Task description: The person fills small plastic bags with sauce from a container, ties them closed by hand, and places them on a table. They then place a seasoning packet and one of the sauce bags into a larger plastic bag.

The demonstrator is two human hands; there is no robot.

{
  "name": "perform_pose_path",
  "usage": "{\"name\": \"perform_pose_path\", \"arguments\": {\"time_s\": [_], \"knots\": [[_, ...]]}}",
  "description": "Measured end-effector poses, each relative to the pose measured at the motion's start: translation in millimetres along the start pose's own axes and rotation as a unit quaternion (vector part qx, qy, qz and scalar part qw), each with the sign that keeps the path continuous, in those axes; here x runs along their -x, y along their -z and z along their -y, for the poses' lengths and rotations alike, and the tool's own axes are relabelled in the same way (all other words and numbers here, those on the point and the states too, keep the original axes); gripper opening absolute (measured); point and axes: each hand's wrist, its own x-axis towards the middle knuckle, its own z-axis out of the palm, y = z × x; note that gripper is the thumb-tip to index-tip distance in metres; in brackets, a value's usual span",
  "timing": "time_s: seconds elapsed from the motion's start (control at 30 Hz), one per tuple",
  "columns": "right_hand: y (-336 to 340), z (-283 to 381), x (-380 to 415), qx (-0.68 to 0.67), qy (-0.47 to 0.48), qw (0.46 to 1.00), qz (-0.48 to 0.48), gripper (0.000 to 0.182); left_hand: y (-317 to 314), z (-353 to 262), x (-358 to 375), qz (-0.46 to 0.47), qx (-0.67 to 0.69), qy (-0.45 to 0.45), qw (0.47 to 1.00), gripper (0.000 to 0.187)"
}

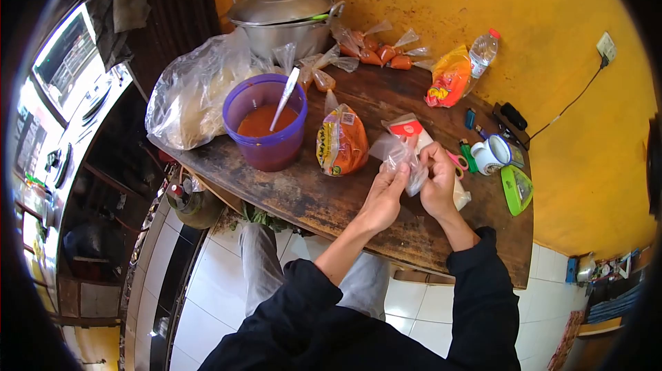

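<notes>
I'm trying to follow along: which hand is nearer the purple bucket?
The left. The left hand is to the bucket's right, just past the orange bag; the right hand is farther right, beyond the left one.

Wears black top [324, 343], matte, plain where visible. Has left sleeve [293, 295] long, bunched thickly at its end; right sleeve [483, 295] same black, creased, gathered short of the wrist. Leaves left hand [386, 197] and right hand [439, 190] bare. Also wears grey trousers [261, 267], faded-looking, wrinkled.
</notes>
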Motion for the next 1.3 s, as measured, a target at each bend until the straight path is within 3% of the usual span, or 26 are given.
{"name": "perform_pose_path", "arguments": {"time_s": [0.1,0.13,0.17,0.27,0.4,0.5,0.57,0.7,0.93,1.07,1.17,1.23,1.3], "knots": [[-11,15,2,-0.064,0.004,0.996,0.055,0.030,3,-15,4,-0.030,0.064,-0.076,0.995,0.039],[-10,7,2,-0.057,0.004,0.996,0.068,0.045,7,-28,10,-0.041,0.042,-0.102,0.993,0.038],[-11,2,1,-0.056,0.004,0.996,0.071,0.045,11,-35,18,-0.047,0.081,-0.058,0.994,0.038],[-18,-9,-10,0.144,-0.032,0.987,0.059,0.059,26,-44,36,-0.093,0.016,-0.102,0.990,0.041],[-52,-19,-33,0.158,-0.051,0.986,-0.009,0.069,39,-43,43,-0.240,-0.004,-0.110,0.965,0.043],[-71,-35,-47,0.201,0.009,0.979,-0.036,0.080,49,-39,46,-0.251,-0.035,-0.125,0.959,0.044],[-78,-42,-52,0.313,0.031,0.949,0.014,0.085,51,-39,46,-0.257,-0.053,-0.125,0.957,0.043],[-77,-46,-50,0.186,-0.024,0.979,0.078,0.061,54,-34,43,-0.272,-0.037,-0.118,0.954,0.043],[-74,-14,-37,0.197,-0.035,0.978,0.066,0.052,59,-38,44,-0.235,-0.002,-0.089,0.968,0.037],[-57,-17,-28,0.151,0.006,0.987,0.054,0.049,59,-47,33,-0.251,-0.063,-0.067,0.964,0.037],[-40,-14,-20,0.133,0.003,0.990,0.039,0.048,58,-55,17,-0.237,0.017,-0.007,0.971,0.036],[-32,-12,-14,0.138,0.004,0.990,0.033,0.046,57,-52,6,-0.258,0.143,0.119,0.948,0.037],[-27,-1,-8,0.186,0.000,0.982,0.032,0.045,58,-40,-4,-0.255,0.172,0.129,0.943,0.038]]}}
